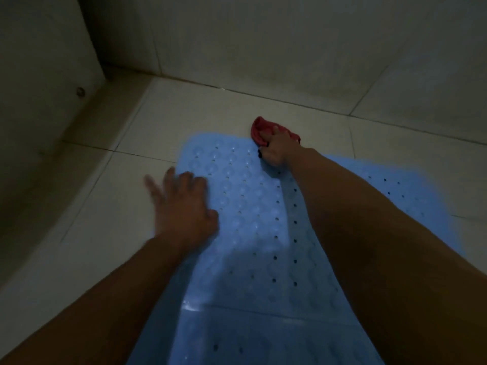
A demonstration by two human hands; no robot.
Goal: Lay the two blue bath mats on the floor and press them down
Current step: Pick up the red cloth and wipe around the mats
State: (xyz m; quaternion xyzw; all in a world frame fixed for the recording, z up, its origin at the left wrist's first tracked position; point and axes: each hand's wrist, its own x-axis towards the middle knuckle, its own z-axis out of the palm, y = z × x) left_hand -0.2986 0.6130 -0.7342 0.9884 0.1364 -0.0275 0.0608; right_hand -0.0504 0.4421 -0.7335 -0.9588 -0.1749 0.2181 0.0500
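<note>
Two light blue bath mats with rows of small holes lie side by side on the pale floor tiles. The left mat (245,212) runs from the middle of the view to the bottom edge. The right mat (400,191) shows beyond my right forearm, its inner edge meeting the left mat. My left hand (181,206) lies flat, fingers spread, on the left mat's left edge, blurred by motion. My right hand (275,148) rests at the far end where the mats meet and grips a red cloth (259,130).
A tiled wall (290,48) rises just beyond the mats. At the left stands a pale raised structure (39,75) with a small metal fitting (80,91). Bare floor tiles (105,233) lie left of the mats.
</note>
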